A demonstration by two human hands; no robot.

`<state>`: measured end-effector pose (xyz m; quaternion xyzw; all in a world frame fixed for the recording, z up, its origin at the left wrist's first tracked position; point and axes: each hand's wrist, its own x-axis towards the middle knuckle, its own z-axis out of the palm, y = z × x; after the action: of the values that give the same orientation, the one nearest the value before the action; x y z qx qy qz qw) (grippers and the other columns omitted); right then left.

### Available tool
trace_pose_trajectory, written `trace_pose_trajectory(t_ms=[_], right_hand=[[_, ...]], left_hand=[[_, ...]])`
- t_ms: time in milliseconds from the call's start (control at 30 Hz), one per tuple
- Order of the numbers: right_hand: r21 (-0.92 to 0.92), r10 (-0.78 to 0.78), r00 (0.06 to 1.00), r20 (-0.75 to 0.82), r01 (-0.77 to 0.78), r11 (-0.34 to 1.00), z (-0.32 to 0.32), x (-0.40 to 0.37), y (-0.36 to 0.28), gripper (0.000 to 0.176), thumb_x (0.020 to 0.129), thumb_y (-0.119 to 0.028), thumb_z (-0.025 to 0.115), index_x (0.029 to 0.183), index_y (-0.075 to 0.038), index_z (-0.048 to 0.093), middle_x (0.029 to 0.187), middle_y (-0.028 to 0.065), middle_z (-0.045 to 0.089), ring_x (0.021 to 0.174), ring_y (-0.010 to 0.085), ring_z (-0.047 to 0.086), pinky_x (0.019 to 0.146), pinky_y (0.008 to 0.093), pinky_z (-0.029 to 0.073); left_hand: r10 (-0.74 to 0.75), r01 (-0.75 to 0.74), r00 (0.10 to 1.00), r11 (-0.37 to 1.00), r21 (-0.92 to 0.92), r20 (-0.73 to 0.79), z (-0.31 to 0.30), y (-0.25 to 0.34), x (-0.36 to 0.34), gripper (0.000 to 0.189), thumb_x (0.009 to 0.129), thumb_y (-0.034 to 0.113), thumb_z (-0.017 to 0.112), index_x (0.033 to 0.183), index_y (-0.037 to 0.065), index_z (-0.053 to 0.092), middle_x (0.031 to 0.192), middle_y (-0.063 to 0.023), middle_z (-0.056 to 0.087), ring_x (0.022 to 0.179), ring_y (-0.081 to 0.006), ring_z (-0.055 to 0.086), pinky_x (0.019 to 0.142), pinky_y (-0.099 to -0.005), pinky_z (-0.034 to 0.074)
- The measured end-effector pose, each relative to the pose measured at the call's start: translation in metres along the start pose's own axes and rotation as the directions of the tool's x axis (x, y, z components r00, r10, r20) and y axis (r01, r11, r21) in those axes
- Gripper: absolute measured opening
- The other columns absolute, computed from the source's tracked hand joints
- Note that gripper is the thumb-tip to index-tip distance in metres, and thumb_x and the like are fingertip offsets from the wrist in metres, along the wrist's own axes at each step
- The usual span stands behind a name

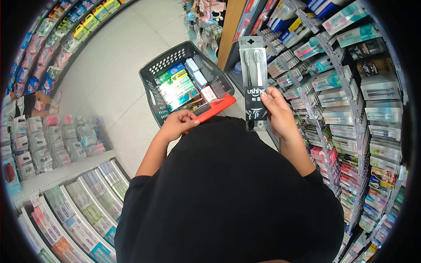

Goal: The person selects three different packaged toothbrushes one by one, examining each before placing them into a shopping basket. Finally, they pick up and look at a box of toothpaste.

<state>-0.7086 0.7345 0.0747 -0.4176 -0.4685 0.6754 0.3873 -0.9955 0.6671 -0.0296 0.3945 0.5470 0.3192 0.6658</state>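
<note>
A toothbrush pack with two brushes, one dark and one white, is held upright by my right hand, thumb on its front near the lower part. My left hand is closed round the left end of the red handle of a dark grey shopping basket. Inside the basket lie green and yellow packs, pale boxes and a small pink-and-white box. The red handle hides part of the basket's near side.
Hanging toothbrush packs fill the rack on the right, close to my right arm. Shelves of boxes stand at the lower left, below hanging packs. Another person's legs show at the far left. Tiled floor surrounds the basket.
</note>
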Motion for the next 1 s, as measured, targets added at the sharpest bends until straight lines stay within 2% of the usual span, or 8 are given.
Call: trace_pose_trajectory(t_ms=[100, 300, 533, 633, 733, 833, 933, 1000], right_hand=[[-0.038, 0.032, 0.999, -0.032, -0.033, 0.999, -0.013, -0.001, 0.004, 0.019, 0.095, -0.018, 0.046, 0.105, -0.002, 0.048, 0.091, 0.0024, 0.057, 0.082, 0.0064, 0.052, 0.075, 0.0215, 0.041], [0.068, -0.006, 0.998, -0.067, 0.01, 0.998, -0.014, -0.007, -0.002, 0.022, 0.094, -0.02, 0.048, 0.107, -0.002, 0.047, 0.093, 0.003, 0.059, 0.081, 0.0045, 0.053, 0.07, 0.0184, 0.041], [0.037, -0.09, 0.995, -0.041, 0.091, 0.995, -0.016, -0.005, -0.008, 0.023, 0.092, -0.013, 0.045, 0.111, 0.001, 0.046, 0.099, 0.0089, 0.059, 0.09, 0.0125, 0.058, 0.081, 0.0267, 0.046], [0.049, -0.092, 0.996, -0.002, 0.092, 0.995, -0.014, 0.0, -0.01, 0.02, 0.092, -0.01, 0.045, 0.109, 0.0, 0.046, 0.096, 0.0075, 0.059, 0.086, 0.0098, 0.056, 0.077, 0.0242, 0.045], [0.006, -0.097, 0.995, 0.025, 0.097, 0.995, -0.011, 0.002, -0.009, 0.018, 0.091, -0.008, 0.047, 0.107, 0.0, 0.045, 0.093, 0.0046, 0.059, 0.081, 0.007, 0.054, 0.073, 0.0219, 0.044], [-0.133, -0.168, 0.985, 0.034, 0.171, 0.976, -0.008, 0.009, -0.001, 0.02, 0.088, -0.007, 0.054, 0.105, 0.0, 0.047, 0.087, 0.0035, 0.057, 0.078, 0.0071, 0.052, 0.071, 0.023, 0.042], [-0.601, -0.3, 0.937, 0.182, 0.347, 0.72, -0.014, 0.013, 0.002, 0.025, 0.083, -0.009, 0.061, 0.104, -0.001, 0.049, 0.083, 0.0057, 0.056, 0.077, 0.0101, 0.053, 0.069, 0.0261, 0.043], [-0.679, -0.36, 0.887, 0.288, 0.454, 0.577, -0.003, 0.014, -0.012, 0.027, 0.077, -0.009, 0.065, 0.099, 0.0, 0.052, 0.087, 0.0111, 0.059, 0.079, 0.0214, 0.058, 0.071, 0.032, 0.045]], left_hand=[[-0.016, 0.016, 0.999, 1.0, 0.004, 0.03, -0.001, 0.002, 0.001, 0.023, 0.079, 0.022, 0.07, 0.087, 0.004, 0.058, 0.057, 0.0037, 0.051, 0.049, -0.0047, 0.044, 0.046, -0.0208, 0.033], [-0.019, 0.012, 0.997, 0.996, 0.091, 0.074, -0.002, 0.006, 0.001, 0.026, 0.081, 0.027, 0.067, 0.09, 0.004, 0.058, 0.058, 0.0041, 0.05, 0.049, -0.0048, 0.043, 0.047, -0.0211, 0.032], [-0.031, 0.018, 0.988, 0.996, 0.088, 0.149, -0.005, 0.001, 0.005, 0.036, 0.082, 0.037, 0.064, 0.098, 0.005, 0.059, 0.073, 0.0023, 0.053, 0.065, -0.0049, 0.046, 0.057, -0.0206, 0.036], [-0.029, 0.01, 0.989, 0.992, 0.127, 0.145, -0.007, -0.001, 0.007, 0.041, 0.081, 0.038, 0.065, 0.102, 0.003, 0.058, 0.076, -0.0036, 0.056, 0.072, -0.0129, 0.054, 0.064, -0.026, 0.043], [0.019, -0.025, 1.0, 0.717, 0.697, 0.015, -0.002, 0.018, -0.001, 0.05, 0.081, 0.038, 0.065, 0.113, 0.001, 0.053, 0.086, -0.0112, 0.059, 0.081, -0.0245, 0.059, 0.073, -0.034, 0.047], [0.417, -0.19, 0.908, 0.485, 0.854, -0.035, 0.016, 0.06, -0.024, 0.059, 0.081, 0.035, 0.065, 0.124, 0.001, 0.045, 0.102, -0.0179, 0.057, 0.089, -0.033, 0.058, 0.08, -0.0394, 0.046], [0.598, -0.444, 0.798, 0.666, 0.599, -0.074, 0.031, 0.086, -0.021, 0.059, 0.083, 0.031, 0.061, 0.132, 0.005, 0.039, 0.116, -0.0132, 0.052, 0.093, -0.0211, 0.056, 0.082, -0.0321, 0.046], [0.588, -0.556, 0.801, 0.801, 0.222, -0.115, 0.04, 0.1, -0.019, 0.061, 0.085, 0.028, 0.06, 0.136, 0.006, 0.035, 0.117, -0.0116, 0.051, 0.096, -0.0206, 0.055, 0.084, -0.0337, 0.045]])
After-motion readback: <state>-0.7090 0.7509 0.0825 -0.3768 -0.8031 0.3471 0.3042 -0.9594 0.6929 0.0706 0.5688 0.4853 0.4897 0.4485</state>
